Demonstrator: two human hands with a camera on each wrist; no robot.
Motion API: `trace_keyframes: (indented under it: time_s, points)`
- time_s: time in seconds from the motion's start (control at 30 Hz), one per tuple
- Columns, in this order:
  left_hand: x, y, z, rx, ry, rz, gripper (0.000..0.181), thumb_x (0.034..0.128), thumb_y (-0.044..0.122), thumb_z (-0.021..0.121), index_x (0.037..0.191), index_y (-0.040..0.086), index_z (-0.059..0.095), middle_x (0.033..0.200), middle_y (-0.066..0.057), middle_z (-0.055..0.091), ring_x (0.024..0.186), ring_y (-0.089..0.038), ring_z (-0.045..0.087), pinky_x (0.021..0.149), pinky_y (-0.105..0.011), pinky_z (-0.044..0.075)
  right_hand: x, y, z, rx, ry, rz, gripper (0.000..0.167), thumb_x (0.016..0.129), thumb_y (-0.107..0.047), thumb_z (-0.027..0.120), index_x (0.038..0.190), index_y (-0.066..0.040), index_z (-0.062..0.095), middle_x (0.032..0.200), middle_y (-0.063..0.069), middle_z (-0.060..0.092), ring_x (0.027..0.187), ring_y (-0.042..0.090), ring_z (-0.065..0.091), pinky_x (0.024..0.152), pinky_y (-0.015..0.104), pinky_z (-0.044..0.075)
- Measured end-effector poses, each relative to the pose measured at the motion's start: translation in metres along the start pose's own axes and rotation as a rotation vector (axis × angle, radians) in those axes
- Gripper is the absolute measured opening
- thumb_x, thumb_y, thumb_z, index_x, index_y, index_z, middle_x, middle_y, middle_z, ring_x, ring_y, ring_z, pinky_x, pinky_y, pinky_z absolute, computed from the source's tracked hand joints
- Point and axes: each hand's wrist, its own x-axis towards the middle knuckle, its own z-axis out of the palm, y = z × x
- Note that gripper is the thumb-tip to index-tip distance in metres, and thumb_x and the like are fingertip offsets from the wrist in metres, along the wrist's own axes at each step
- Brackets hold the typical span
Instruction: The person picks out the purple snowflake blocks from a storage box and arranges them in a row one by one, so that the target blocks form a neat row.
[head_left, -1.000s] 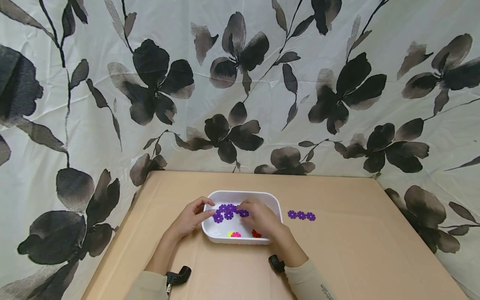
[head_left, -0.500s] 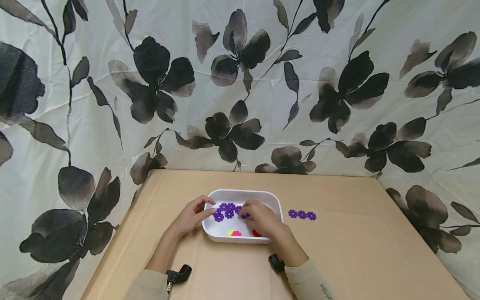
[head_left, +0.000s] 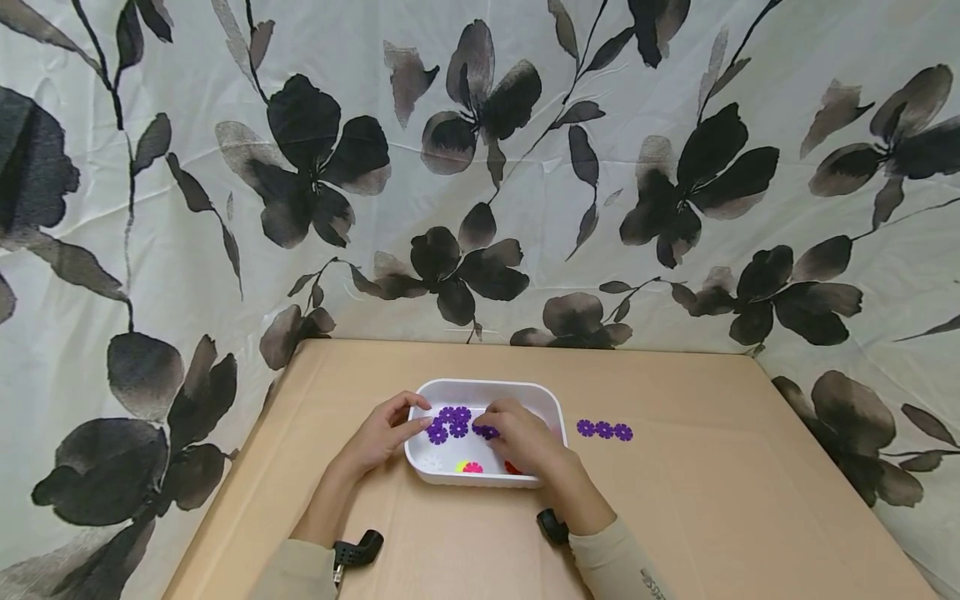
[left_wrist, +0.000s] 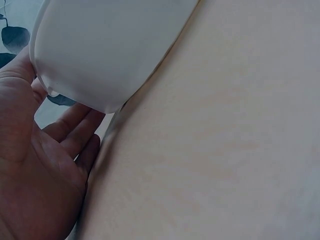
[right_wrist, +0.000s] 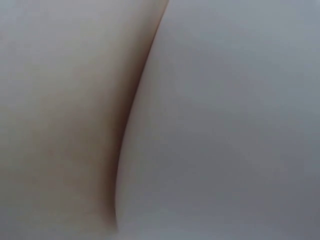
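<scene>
A white plastic tray (head_left: 450, 477) sits on the table, holding several purple flower-shaped pieces (head_left: 457, 429). At its left end my left hand (head_left: 382, 433) grips the rim; in the left wrist view the thumb of this left hand (left_wrist: 40, 160) is at the rim, with the other fingers beneath and behind the corner. Inside the tray, my right hand (head_left: 521, 433) has its curled fingertips on a purple flower-shaped piece (head_left: 487, 432) that they partly cover. Only the tray's outer wall (right_wrist: 215, 125) and the table show in the right wrist view, without the hand.
On the table right of the tray lies a row of three purple flower pieces (head_left: 604, 430). Near the tray's front wall are a pink and yellow piece (head_left: 470, 467) and a red one (head_left: 512, 468). A floral curtain (head_left: 562, 208) hangs behind the table (head_left: 712, 467).
The right fingertips have shifted slightly within the tray, and the purple pieces under them have moved a little closer together. The left hand stays on the rim.
</scene>
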Motion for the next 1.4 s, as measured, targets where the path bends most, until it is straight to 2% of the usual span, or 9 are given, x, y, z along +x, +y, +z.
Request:
trace_keyframes:
  time_s: [0.23, 0.5, 0.7, 0.93, 1.03, 1.23, 1.4]
  points:
    - [0.0014, -0.0004, -0.0004, -0.004, 0.001, -0.002, 0.031, 0.0987, 0.026, 0.073, 0.123, 0.010, 0.064, 0.133, -0.009, 0.062, 0.136, -0.031, 0.049, 0.124, -0.059, 0.026, 0.0006, 0.0008, 0.0014, 0.010, 0.009, 0.006, 0.021, 0.091, -0.006, 0.078, 0.110, -0.015, 0.079, 0.108, -0.001, 0.069, 0.104, 0.015, 0.063, 0.098, 0.037, 0.053]
    - [-0.0008, 0.0013, -0.0007, -0.018, 0.011, -0.017, 0.029, 0.0977, 0.027, 0.075, 0.122, 0.014, 0.065, 0.131, -0.006, 0.063, 0.130, -0.029, 0.051, 0.121, -0.055, 0.031, 0.0014, -0.0022, -0.0005, 0.030, -0.014, 0.048, 0.020, 0.091, -0.006, 0.079, 0.110, -0.014, 0.079, 0.112, 0.000, 0.072, 0.109, 0.017, 0.064, 0.103, 0.039, 0.053]
    - [-0.0015, 0.0025, -0.0014, -0.013, 0.010, -0.010, 0.029, 0.0975, 0.028, 0.075, 0.122, 0.016, 0.065, 0.131, -0.007, 0.063, 0.130, -0.030, 0.051, 0.121, -0.055, 0.031, 0.0024, -0.0019, -0.0004, 0.012, -0.008, 0.098, 0.022, 0.091, -0.007, 0.079, 0.112, -0.014, 0.076, 0.104, -0.002, 0.071, 0.096, 0.012, 0.062, 0.094, 0.036, 0.056]
    - [-0.0010, 0.0018, -0.0018, -0.004, 0.009, -0.001, 0.029, 0.0980, 0.029, 0.074, 0.122, 0.015, 0.065, 0.131, -0.006, 0.063, 0.129, -0.029, 0.052, 0.120, -0.054, 0.033, 0.0026, -0.0009, -0.0009, 0.025, 0.001, 0.073, 0.017, 0.089, -0.003, 0.079, 0.100, -0.014, 0.073, 0.095, -0.003, 0.065, 0.090, 0.012, 0.056, 0.090, 0.034, 0.055]
    - [-0.0009, 0.0017, -0.0020, 0.002, 0.009, -0.002, 0.029, 0.0980, 0.029, 0.074, 0.122, 0.016, 0.065, 0.130, -0.006, 0.063, 0.128, -0.028, 0.053, 0.118, -0.050, 0.036, 0.0025, -0.0006, -0.0008, 0.034, 0.016, 0.059, 0.017, 0.088, -0.001, 0.078, 0.096, -0.014, 0.070, 0.094, -0.004, 0.061, 0.089, 0.013, 0.054, 0.088, 0.033, 0.053]
    - [-0.0005, 0.0001, -0.0018, 0.007, 0.006, -0.004, 0.028, 0.0985, 0.027, 0.074, 0.122, 0.015, 0.065, 0.130, -0.007, 0.064, 0.125, -0.027, 0.053, 0.110, -0.031, 0.041, 0.0026, 0.0004, -0.0004, 0.066, 0.027, 0.049, 0.017, 0.087, 0.000, 0.079, 0.093, -0.014, 0.071, 0.094, -0.003, 0.059, 0.088, 0.012, 0.053, 0.087, 0.031, 0.053]
    - [-0.0001, -0.0014, -0.0008, 0.013, 0.003, 0.008, 0.028, 0.0991, 0.027, 0.073, 0.122, 0.013, 0.065, 0.129, -0.010, 0.064, 0.122, -0.028, 0.053, 0.107, -0.031, 0.041, 0.0022, 0.0003, -0.0007, 0.092, 0.034, 0.054, 0.013, 0.088, -0.002, 0.080, 0.092, -0.012, 0.075, 0.094, -0.003, 0.060, 0.088, 0.012, 0.056, 0.088, 0.032, 0.055]
